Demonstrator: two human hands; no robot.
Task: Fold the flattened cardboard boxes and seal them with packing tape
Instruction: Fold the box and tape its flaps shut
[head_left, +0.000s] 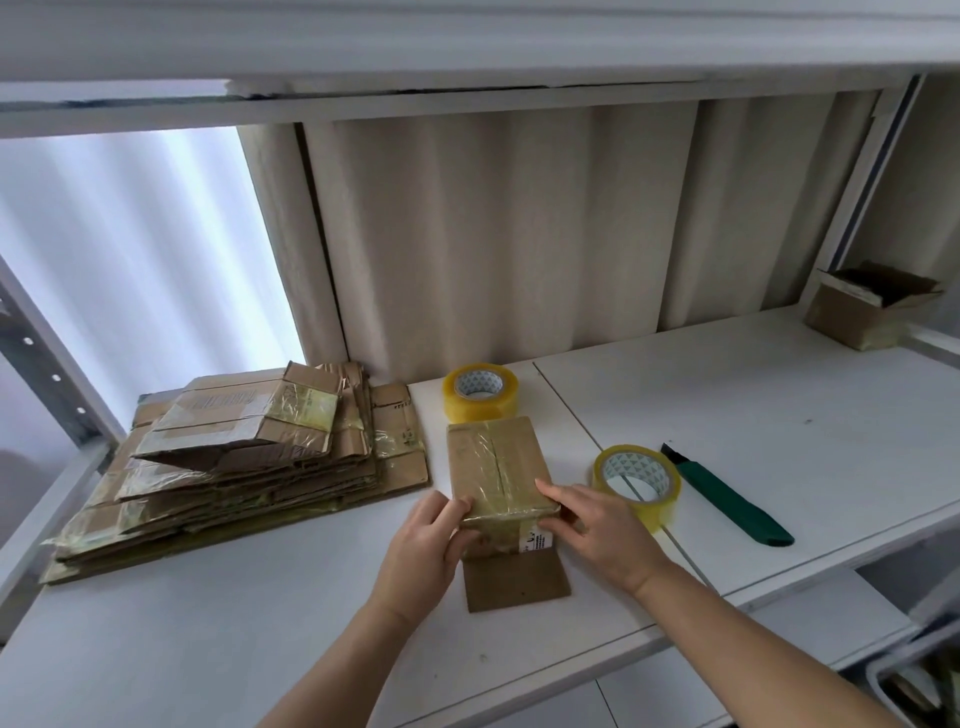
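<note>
Now both hands, left hand (422, 540) and right hand (597, 535), clamp curled fingers round the small brown taped cardboard box (498, 470), probably steadying it to fold its loose flap (514, 582).

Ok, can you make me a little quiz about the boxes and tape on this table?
1. True or false: the small brown cardboard box between the hands has tape along its top seam.
2. How many yellow rolls of packing tape are on the white table?
A) one B) two C) three
3. Fill the gap: the green-handled utility knife lies to the ____ of the nearer tape roll.

Key
1. True. The left hand and right hand both hold its near end.
2. B. The farther tape roll sits behind the box.
3. Right. The pile of flattened cardboard boxes is on the left.
</note>
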